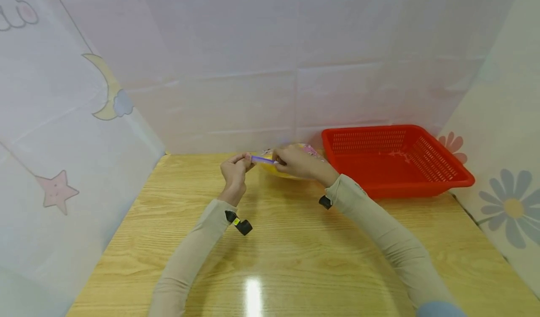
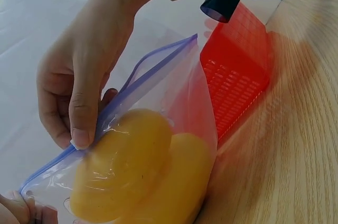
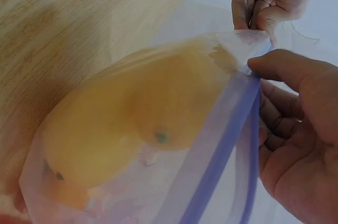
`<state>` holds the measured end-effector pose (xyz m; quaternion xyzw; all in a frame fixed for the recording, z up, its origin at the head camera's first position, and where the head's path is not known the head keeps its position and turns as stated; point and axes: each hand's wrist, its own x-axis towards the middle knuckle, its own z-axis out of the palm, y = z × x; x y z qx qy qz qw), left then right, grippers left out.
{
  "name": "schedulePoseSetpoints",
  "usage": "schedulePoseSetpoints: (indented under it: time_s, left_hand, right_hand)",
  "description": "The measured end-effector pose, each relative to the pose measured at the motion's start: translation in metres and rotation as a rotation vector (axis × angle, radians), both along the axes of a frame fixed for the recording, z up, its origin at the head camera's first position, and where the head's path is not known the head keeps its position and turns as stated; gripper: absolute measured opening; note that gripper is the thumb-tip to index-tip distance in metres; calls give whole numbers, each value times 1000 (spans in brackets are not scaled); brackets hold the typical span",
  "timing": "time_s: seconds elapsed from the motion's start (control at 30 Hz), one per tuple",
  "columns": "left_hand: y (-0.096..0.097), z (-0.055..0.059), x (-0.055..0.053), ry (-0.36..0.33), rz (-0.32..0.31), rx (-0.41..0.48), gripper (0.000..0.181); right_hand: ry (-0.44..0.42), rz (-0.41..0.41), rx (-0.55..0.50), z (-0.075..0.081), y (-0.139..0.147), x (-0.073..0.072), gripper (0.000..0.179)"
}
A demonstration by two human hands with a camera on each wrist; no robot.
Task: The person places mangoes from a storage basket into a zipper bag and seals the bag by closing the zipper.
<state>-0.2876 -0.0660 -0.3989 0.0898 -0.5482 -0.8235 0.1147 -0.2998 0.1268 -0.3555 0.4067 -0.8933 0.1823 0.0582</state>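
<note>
A clear zip bag (image 3: 182, 176) with a purple zip strip (image 1: 262, 159) stands on the table near the back wall. Yellow mangoes (image 2: 127, 166) fill its lower part, seen through the plastic. My left hand (image 1: 234, 174) pinches the bag's left top corner. Partway along the strip, my right hand (image 1: 301, 162) pinches a small whitish slider (image 3: 244, 67) between thumb and fingers. To the right of the right hand the bag's mouth gapes; between the two hands its edges lie together.
A red plastic basket (image 1: 392, 188) stands just right of the bag. Behind it hangs a pale wall sheet (image 1: 236, 73), with printed side sheets left and right. The wooden table (image 1: 274, 242) stretches toward me under both forearms.
</note>
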Motion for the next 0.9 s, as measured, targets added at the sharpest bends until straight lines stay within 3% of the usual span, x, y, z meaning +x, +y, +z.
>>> schedulePoseSetpoints:
  time_s: [0.2, 0.47, 0.67, 0.77, 0.9]
  left_hand:
    - [-4, 1, 1, 19, 0, -17, 16]
    - [-9, -1, 2, 119, -66, -103, 22]
    - [-13, -5, 3, 189, -161, -289, 22]
    - [-14, -6, 3, 190, -152, -397, 19]
    - [-12, -6, 2, 133, -106, -454, 9]
  right_hand:
    - [99, 7, 23, 4, -1, 7, 13]
    - [113, 5, 99, 8, 1, 8, 15]
    - [107, 25, 118, 5, 3, 5, 15]
    - [66, 54, 85, 5, 4, 4, 15]
    - [-2, 103, 43, 5, 6, 0, 15]
